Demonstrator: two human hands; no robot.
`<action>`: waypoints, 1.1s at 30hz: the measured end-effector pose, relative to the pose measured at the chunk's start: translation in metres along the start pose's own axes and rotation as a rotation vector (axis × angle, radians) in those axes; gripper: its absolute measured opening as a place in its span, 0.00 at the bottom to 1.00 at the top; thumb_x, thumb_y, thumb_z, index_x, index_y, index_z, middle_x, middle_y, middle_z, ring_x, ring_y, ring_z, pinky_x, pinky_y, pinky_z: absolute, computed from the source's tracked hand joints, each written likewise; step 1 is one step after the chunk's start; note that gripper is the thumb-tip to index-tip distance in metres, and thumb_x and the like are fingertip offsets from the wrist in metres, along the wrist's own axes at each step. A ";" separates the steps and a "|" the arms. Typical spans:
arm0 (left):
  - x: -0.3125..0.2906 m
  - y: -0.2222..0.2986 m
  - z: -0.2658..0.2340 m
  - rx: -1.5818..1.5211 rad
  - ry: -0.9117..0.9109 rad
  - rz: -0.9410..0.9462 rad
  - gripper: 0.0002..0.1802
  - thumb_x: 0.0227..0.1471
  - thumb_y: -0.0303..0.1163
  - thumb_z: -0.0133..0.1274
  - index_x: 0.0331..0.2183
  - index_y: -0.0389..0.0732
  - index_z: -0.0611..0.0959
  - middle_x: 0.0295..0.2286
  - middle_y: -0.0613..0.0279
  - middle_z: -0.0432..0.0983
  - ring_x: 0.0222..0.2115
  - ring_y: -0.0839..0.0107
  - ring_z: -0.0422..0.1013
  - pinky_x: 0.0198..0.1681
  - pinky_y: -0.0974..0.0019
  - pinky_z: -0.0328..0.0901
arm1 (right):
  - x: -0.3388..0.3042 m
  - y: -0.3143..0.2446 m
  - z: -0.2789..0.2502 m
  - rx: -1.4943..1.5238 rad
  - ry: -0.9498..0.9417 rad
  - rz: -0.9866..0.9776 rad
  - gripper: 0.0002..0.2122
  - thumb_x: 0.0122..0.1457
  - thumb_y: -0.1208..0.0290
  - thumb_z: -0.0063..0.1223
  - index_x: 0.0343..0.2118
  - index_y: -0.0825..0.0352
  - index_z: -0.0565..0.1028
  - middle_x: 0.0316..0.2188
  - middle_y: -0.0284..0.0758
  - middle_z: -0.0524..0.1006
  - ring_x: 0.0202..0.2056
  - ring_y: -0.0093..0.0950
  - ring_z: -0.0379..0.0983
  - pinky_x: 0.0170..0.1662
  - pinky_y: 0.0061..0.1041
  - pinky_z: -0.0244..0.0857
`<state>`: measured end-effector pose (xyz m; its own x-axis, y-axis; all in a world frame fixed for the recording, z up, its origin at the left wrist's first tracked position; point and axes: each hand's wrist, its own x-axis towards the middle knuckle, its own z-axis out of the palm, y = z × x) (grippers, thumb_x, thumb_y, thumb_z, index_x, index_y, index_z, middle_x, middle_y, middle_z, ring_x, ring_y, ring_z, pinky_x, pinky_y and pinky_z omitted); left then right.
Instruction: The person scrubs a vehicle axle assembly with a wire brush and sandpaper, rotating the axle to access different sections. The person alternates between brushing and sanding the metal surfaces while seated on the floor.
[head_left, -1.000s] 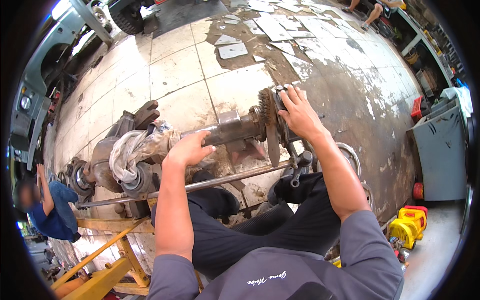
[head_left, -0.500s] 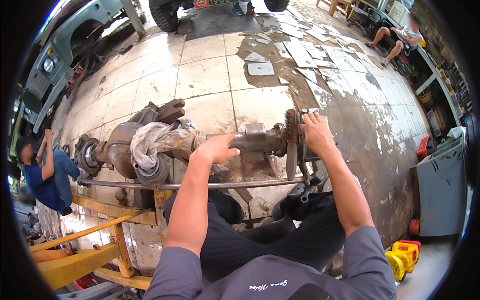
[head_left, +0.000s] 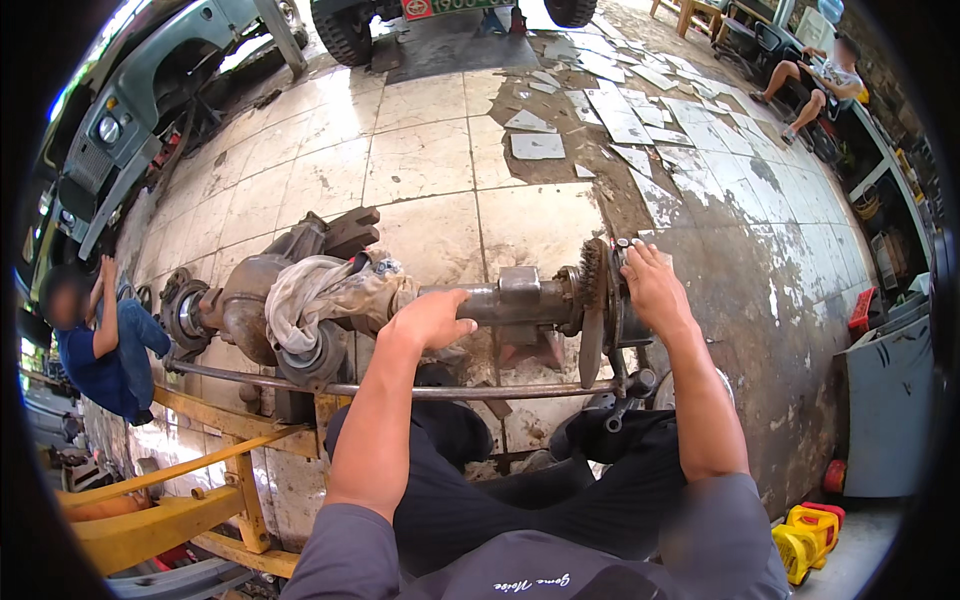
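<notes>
A vehicle axle lies across in front of me, with a bulging rusty differential housing (head_left: 245,300) at left and a thick metal tube (head_left: 495,303) running right. My left hand (head_left: 430,318) is closed over the tube beside a dirty pale rag (head_left: 340,283) draped on the axle. At the tube's right end, my right hand (head_left: 657,288) is closed on a dark metal end piece (head_left: 630,322), its fingertips over the top edge. Between the tube's flange and that piece stands a rust-brown bristly part (head_left: 593,285) with a flat lower end. Both palms are hidden.
A thin steel rod (head_left: 480,391) crosses above my knees. At left are a yellow metal frame (head_left: 165,525) and a seated person (head_left: 105,340). Broken tiles (head_left: 620,115) litter the floor ahead. Another person (head_left: 815,80) sits far right, above a grey cabinet (head_left: 890,400) and a yellow toy (head_left: 808,540).
The whole view has shifted slightly, putting most things a little lower and to the right. Both hands keep their places on the axle.
</notes>
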<state>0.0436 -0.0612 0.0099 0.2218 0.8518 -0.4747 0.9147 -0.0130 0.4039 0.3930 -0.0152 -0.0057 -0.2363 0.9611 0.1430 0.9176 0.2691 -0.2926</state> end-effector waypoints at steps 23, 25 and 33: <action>-0.003 -0.007 0.010 0.004 -0.019 0.035 0.33 0.54 0.46 0.56 0.57 0.40 0.70 0.46 0.46 0.76 0.48 0.52 0.72 0.51 0.57 0.66 | 0.009 0.003 0.010 0.015 0.034 -0.022 0.16 0.65 0.63 0.43 0.50 0.68 0.73 0.55 0.44 0.71 0.60 0.46 0.60 0.61 0.44 0.55; -0.004 -0.007 0.010 0.017 -0.008 0.045 0.33 0.54 0.46 0.56 0.56 0.40 0.70 0.46 0.46 0.76 0.48 0.52 0.72 0.51 0.57 0.66 | 0.005 -0.003 0.010 0.004 0.007 -0.047 0.16 0.65 0.63 0.43 0.50 0.68 0.73 0.55 0.44 0.71 0.60 0.46 0.60 0.62 0.44 0.54; -0.005 -0.005 0.008 -0.001 0.005 0.027 0.32 0.55 0.44 0.55 0.57 0.39 0.70 0.45 0.45 0.76 0.47 0.52 0.72 0.51 0.57 0.66 | 0.003 -0.003 0.009 0.034 -0.040 -0.021 0.17 0.66 0.62 0.42 0.52 0.66 0.73 0.57 0.42 0.70 0.62 0.44 0.58 0.63 0.45 0.52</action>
<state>0.0406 -0.0692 0.0041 0.2441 0.8540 -0.4595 0.9082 -0.0353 0.4170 0.3867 -0.0124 -0.0129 -0.2689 0.9567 0.1117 0.9010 0.2909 -0.3217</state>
